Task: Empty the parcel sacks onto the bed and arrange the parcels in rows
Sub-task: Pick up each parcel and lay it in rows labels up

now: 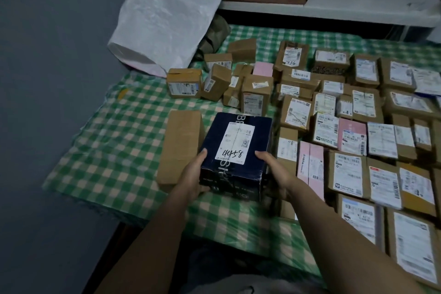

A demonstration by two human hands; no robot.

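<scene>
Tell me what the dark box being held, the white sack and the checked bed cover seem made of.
The dark box: printed cardboard, slightly glossy; scuffed, whitened edges show board. The white sack: probably woven plastic; translucent, crinkled, faint sheen. The checked bed cover: likely plastic-coated sheet or thin cloth; shiny highlights along folds, hard to say.

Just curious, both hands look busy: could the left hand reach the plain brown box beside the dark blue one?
Probably yes, once freed: the left hand grips the dark blue box, and the plain brown box lies unobstructed alongside.
</scene>
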